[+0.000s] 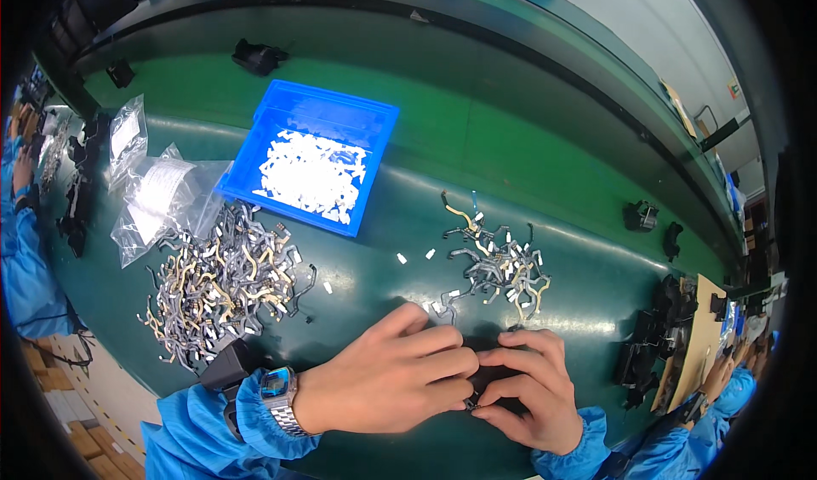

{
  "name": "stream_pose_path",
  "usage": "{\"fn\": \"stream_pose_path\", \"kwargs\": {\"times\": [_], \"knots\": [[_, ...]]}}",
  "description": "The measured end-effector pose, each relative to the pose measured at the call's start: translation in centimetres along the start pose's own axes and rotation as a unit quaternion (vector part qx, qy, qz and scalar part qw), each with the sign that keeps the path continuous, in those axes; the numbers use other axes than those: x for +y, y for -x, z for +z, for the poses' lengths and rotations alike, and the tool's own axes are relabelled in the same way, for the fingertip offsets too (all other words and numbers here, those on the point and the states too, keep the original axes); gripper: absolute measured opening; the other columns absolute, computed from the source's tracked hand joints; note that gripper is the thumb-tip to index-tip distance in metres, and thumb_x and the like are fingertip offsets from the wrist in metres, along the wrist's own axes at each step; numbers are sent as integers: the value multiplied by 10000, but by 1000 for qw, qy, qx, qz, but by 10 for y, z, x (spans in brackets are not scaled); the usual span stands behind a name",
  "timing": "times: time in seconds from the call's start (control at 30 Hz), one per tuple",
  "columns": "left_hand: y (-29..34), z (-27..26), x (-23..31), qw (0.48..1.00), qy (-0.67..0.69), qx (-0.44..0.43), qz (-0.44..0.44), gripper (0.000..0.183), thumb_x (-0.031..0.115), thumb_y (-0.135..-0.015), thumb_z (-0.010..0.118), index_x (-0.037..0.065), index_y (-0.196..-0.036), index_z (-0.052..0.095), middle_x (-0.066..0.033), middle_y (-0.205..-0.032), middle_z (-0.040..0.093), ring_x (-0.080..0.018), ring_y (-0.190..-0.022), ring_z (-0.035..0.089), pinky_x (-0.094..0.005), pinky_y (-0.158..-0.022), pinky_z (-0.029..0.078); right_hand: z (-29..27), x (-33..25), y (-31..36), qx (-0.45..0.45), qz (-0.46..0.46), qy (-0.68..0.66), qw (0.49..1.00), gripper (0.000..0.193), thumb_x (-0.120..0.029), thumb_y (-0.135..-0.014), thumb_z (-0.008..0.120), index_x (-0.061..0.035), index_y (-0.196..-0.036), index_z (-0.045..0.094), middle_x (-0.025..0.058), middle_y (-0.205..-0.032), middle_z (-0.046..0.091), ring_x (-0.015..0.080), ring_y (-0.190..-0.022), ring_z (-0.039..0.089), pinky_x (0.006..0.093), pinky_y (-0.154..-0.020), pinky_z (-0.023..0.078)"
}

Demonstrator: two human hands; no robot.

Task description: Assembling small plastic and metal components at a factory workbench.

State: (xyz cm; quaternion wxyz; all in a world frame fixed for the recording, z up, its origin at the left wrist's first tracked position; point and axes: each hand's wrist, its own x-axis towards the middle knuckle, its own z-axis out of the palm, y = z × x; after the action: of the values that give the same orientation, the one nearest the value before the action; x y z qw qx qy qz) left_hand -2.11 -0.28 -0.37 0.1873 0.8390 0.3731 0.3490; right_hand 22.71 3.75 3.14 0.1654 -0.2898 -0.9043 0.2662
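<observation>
My left hand [387, 374], with a metal-band watch [279, 388] at its wrist, meets my right hand [536, 386] near the front of the green table. Both have bent fingers pinched together around a small dark part [472, 402], mostly hidden by the fingertips. Just beyond the hands lies a small heap of short wire cables [502, 267] with white connectors. A larger heap of similar grey and cream cables [217, 284] spreads to the left. Between the heaps sit a few loose white pieces [402, 259].
A blue bin [374, 178] of small white pieces [311, 178] stands behind the larger heap. Clear plastic bags [157, 195] lie left of it. Black parts [651, 344] and a cardboard sheet [694, 344] line the right edge. Co-workers' blue sleeves [38, 259] show at both sides.
</observation>
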Motion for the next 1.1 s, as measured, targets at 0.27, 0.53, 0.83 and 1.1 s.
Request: {"fn": "stream_pose_path", "kwargs": {"times": [0.27, 0.53, 0.83, 1.1], "knots": [[1, 0, 0, 1000, 0, 7, -1, 174, 277, -810, 823, 176, -922, 734, 65, -1033, 620, -141, -983, 600, -357, -810, 408, 3, -16, 6, 14, 23, 44, 999, 272, -250, -730, 925, -134, -866, 720, 23, -1179, 741, 338, -1228, 590, 490, -1025, 456], [0, 1, 1, 1000, 1, -19, -5, 210, 299, -818, 809, 184, -950, 692, 59, -1014, 592, -133, -965, 589, -353, -830, 406, 3, -9, 4, 18, 73, -34, 997, 268, -233, -754, 928, -125, -887, 721, 22, -958, 791, 351, -1226, 604, 478, -1040, 466], [4, 7, 3, 999, -49, -9, 3, 132, 252, -834, 750, 187, -886, 648, 62, -1008, 590, -126, -972, 593, -355, -852, 414, 0, -8, 2, 6, 65, -76, 995, 216, -224, -766, 921, -131, -854, 747, -5, -891, 787, 341, -1202, 622, 468, -1053, 453], [5, 8, 4, 1000, -22, -15, 10, 82, 210, -838, 741, 158, -878, 692, 55, -1065, 629, -136, -989, 597, -355, -863, 424, -2, -9, 1, 11, 23, -49, 998, 141, -200, -737, 929, -193, -835, 828, -61, -863, 791, 286, -1165, 645, 497, -1116, 361]]}}
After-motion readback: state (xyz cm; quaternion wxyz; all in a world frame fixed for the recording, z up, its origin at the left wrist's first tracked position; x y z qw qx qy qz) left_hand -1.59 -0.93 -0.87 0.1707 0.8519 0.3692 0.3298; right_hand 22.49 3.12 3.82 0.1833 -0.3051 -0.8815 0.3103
